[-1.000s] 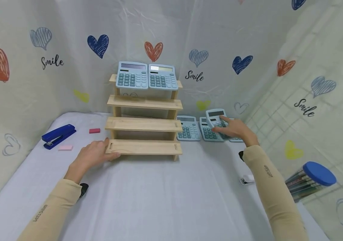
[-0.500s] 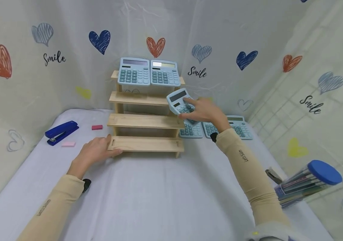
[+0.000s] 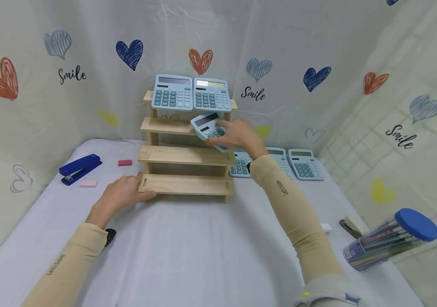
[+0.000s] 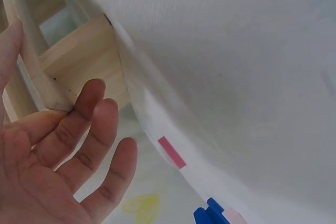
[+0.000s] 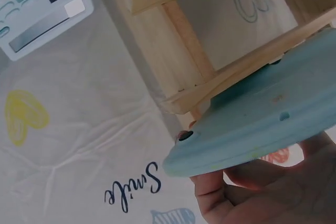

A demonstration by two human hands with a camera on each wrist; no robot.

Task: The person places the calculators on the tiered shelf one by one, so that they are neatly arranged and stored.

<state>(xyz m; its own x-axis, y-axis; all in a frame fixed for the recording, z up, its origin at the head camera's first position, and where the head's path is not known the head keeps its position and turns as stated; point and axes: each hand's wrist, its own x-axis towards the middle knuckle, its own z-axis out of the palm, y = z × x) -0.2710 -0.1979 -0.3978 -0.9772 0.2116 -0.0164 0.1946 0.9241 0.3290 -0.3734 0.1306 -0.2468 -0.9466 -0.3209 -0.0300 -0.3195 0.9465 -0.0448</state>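
Observation:
My right hand (image 3: 237,134) holds a light blue calculator (image 3: 204,124), tilted, in front of the right part of the second shelf from the top. The right wrist view shows the calculator's underside (image 5: 273,114) close to a wooden shelf edge; whether they touch I cannot tell. My left hand (image 3: 122,195) grips the left end of the lowest shelf of a four-tier wooden rack (image 3: 187,184), thumb in front. In the left wrist view the other fingers (image 4: 105,124) are spread beside the rack. Two calculators (image 3: 173,92) lean side by side on the top shelf.
More light blue calculators (image 3: 305,164) stand right of the rack, partly behind my right arm. A blue stapler (image 3: 80,168), a red eraser (image 3: 125,163) and a pink eraser (image 3: 88,183) lie at left. A blue-lidded pencil jar (image 3: 389,241) and a small stapler (image 3: 350,228) are at right.
My right hand has lifted a calculator from the group on the right and carried it left to the second shelf. My left hand stays on the lowest shelf.

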